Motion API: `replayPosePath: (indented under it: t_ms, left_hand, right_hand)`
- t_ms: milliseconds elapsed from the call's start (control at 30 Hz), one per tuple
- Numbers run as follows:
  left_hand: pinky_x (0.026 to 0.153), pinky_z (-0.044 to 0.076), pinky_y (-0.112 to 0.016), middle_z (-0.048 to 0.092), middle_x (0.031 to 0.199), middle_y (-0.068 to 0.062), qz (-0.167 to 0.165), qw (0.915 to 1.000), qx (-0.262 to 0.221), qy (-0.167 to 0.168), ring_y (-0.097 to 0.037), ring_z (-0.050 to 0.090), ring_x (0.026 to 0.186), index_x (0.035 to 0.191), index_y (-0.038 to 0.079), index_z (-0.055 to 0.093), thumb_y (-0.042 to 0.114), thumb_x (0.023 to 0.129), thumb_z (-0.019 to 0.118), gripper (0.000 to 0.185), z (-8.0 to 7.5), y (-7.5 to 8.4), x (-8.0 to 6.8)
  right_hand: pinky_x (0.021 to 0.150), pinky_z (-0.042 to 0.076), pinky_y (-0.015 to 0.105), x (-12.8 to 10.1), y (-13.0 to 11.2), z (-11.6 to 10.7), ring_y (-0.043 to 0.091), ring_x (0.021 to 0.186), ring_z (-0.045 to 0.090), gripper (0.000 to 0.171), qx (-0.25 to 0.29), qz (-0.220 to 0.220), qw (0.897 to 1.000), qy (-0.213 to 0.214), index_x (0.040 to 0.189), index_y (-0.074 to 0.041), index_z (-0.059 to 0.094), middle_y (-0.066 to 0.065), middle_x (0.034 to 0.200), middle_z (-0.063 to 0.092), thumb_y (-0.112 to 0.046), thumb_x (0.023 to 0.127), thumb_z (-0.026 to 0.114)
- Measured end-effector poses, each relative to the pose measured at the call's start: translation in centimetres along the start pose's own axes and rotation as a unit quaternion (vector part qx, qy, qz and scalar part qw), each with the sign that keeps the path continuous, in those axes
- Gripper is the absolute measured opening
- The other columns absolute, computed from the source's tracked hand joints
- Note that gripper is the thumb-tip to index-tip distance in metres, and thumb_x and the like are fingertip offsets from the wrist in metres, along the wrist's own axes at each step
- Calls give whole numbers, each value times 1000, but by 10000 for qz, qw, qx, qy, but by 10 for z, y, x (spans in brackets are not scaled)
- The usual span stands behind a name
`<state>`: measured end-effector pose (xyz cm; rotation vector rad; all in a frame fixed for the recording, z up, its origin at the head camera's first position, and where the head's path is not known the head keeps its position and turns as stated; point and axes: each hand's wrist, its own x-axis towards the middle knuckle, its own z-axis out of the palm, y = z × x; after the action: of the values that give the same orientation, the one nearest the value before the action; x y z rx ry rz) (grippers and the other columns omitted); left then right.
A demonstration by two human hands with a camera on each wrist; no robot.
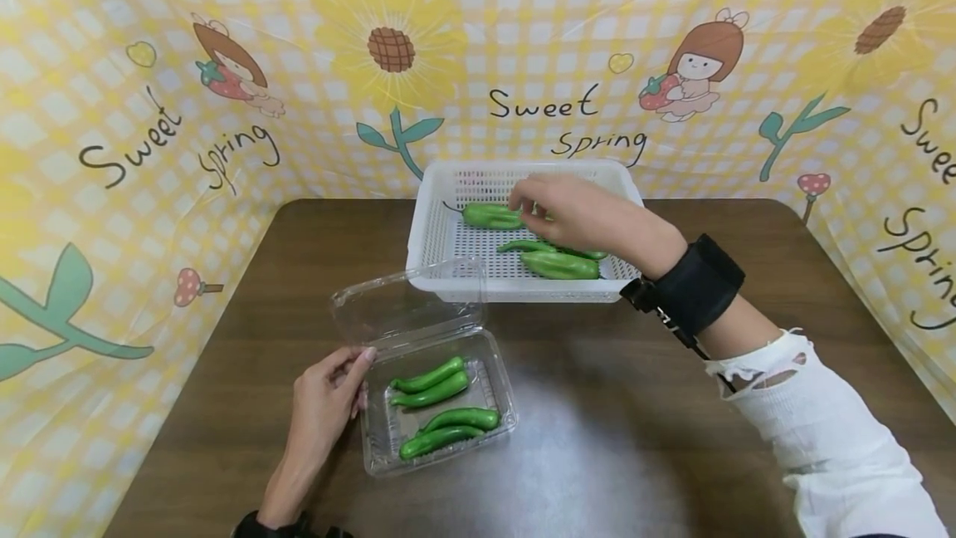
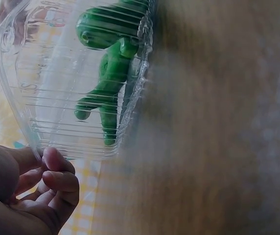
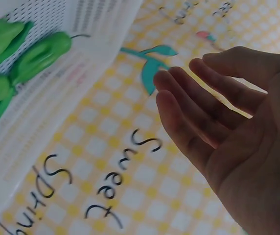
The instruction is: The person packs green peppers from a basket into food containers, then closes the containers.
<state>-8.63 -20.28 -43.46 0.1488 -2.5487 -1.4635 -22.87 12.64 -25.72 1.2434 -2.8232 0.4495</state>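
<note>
a yellow checked backdrop (image 1: 478, 40) wraps the scene, printed with sunflowers, little cartoon girls and the words "sweet spring", readable three times across the head view, plus a cut-off fourth at the far right edge. in front of it, a dark brown wooden counter (image 1: 635, 438).

at the far side of the counter sits a white perforated basket (image 1: 436, 231). three green peppers show in it: one pepper (image 1: 489, 215) at the far left by itself, two more (image 1: 558, 264) lying together near the front wall, partly under the wrist. the right hand (image 1: 578, 214) hovers over the basket, fingers loosely spread and relaxed, fingertips just beside that lone pepper; the head view leaves it unclear whether they touch it. the right wrist view settles the grip: palm bare, fingers gently curved, holding nothing, with the basket and its peppers off to the left.

nearer, left of centre, a clear plastic clamshell box (image 1: 493, 413) lies with its lid (image 1: 407, 305) standing up toward the basket. four green peppers (image 1: 441, 405) inside, in two pairs. the left hand (image 1: 324, 405) rests at the box's left edge. the left wrist view shows the curled fingers (image 2: 57, 178) touching the ribbed rim, peppers blurred green through the plastic.
</note>
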Motion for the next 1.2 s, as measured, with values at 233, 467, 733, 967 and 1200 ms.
replayPosePath:
  t_ms: [233,467,733,967,1200]
  left_hand:
    - [38,43,-25,60,59,-8,3,10000,45,-13,-17,53,42,97,8,73,32,98,62,26,0,-1,1]
    - [38,43,-26,60,58,-7,-5,10000,-12,-29,-18,53,42,97,9,73,32,98,62,26,-1,-2,0]
    - [38,43,-24,61,60,-8,-9,10000,-65,-13,-19,54,43,100,10,73,31,98,63,24,0,-2,1]
    - [38,42,-24,61,58,-8,53,9999,-116,11,-20,54,42,99,9,74,30,98,64,23,-1,-1,0]
    - [38,43,-24,60,58,-7,44,10000,-49,9,-17,53,41,98,9,73,33,98,63,26,-2,-1,0]
  right_hand:
    - [91,52,41,11,28,1,28,107,62,23,-107,582,9982,-17,121,-4,61,13,118,61,-13,100,58]
    - [96,49,44,30,61,4,32,112,58,30,-227,1242,9908,-488,128,-2,55,17,126,55,-17,102,54]
    - [99,45,49,44,92,13,37,114,55,35,-247,1679,9825,-771,132,3,49,23,131,51,-13,101,51]
    - [103,44,50,50,113,27,40,124,52,39,-247,2054,9722,-1095,136,6,47,27,137,50,-10,100,49]
    - [105,44,50,52,127,37,42,125,51,40,-317,2302,9634,-1338,135,7,47,28,136,51,-9,100,52]
